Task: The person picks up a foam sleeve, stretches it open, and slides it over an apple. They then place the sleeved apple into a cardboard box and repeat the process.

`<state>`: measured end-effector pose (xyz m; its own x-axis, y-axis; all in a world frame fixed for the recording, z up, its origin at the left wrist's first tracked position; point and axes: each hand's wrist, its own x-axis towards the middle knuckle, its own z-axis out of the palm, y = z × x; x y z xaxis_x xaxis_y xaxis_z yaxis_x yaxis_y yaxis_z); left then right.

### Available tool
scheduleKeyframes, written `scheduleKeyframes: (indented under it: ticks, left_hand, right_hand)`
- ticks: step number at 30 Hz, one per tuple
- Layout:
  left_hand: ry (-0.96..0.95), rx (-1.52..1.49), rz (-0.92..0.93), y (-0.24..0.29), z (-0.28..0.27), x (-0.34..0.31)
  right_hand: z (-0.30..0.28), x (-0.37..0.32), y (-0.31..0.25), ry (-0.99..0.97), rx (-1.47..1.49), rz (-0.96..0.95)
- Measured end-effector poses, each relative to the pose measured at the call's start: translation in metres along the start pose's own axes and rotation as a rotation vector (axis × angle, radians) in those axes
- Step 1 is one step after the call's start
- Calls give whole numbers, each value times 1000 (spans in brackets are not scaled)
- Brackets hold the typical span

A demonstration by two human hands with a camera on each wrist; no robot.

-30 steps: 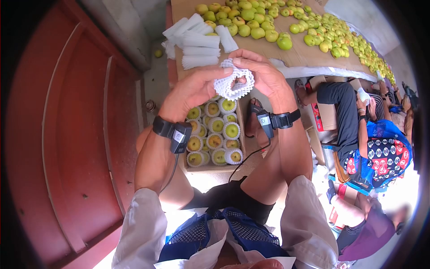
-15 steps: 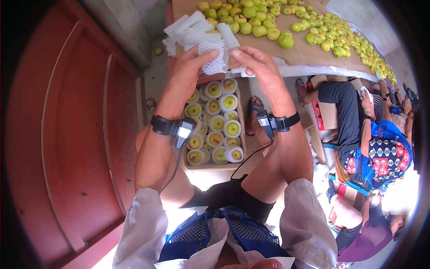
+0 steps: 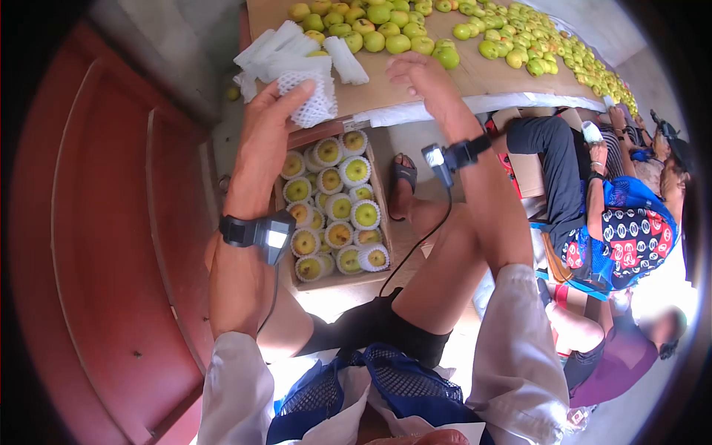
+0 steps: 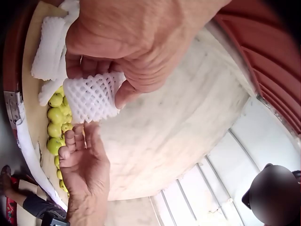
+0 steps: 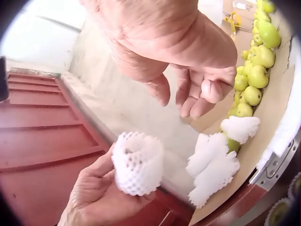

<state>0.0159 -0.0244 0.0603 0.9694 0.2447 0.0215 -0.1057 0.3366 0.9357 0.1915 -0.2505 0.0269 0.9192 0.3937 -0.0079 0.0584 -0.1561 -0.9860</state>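
Note:
A white foam net sleeve (image 3: 314, 99) is pinched in the left hand (image 3: 261, 126), above the table's near left corner. The left wrist view shows the sleeve (image 4: 93, 97) spread into a tube between thumb and fingers; in the right wrist view its open end (image 5: 138, 162) faces up. The right hand (image 3: 430, 83) is over the table edge near the apples (image 3: 386, 30), its fingers loosely bent and holding nothing. Flattened foam sleeves (image 3: 278, 52) lie on the table left of the apples. A box (image 3: 378, 185) of sleeved apples (image 3: 339, 207) stands below the table edge.
A red panelled door (image 3: 111, 222) stands at the left. More apples (image 3: 519, 44) spread along the cardboard-covered table (image 3: 475, 78) to the right. Other people sit along the right side, one with a patterned blue bag (image 3: 630, 241) close by. A sandalled foot (image 3: 403, 182) is right of the box.
The hands have parted: the right hand moved right and up towards the apples, while the left carries the sleeve to the left. The head view has shifted slightly.

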Motion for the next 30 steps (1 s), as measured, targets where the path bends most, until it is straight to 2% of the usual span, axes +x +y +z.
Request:
scheduleKeyframes:
  ticks: [1, 4, 7, 12, 16, 19, 24, 30]
  left_hand:
    - [-3, -22, 13, 4, 2, -1]
    - [23, -72, -16, 13, 10, -9]
    - [5, -49, -41, 16, 8, -14]
    - [42, 26, -55, 26, 1, -26]
    - [71, 49, -59, 28, -6, -30]
    - [93, 50, -59, 27, -7, -32]
    - [82, 27, -63, 29, -7, -33]
    - [68, -2, -81, 33, 3, -30]
  right_hand:
    - [-13, 17, 10, 12, -47, -17]
    - [-70, 84, 52, 242, -583, -185]
    - [-115, 120, 59, 424, -550, -141]
    - [-155, 162, 91, 324, -487, -184]
    - [-159, 190, 111, 171, -361, -179]
    - [-149, 197, 118, 186, -396, -162]
    - [-115, 161, 88, 157, -539, -131]
    - [-84, 144, 92, 216, -569, -87]
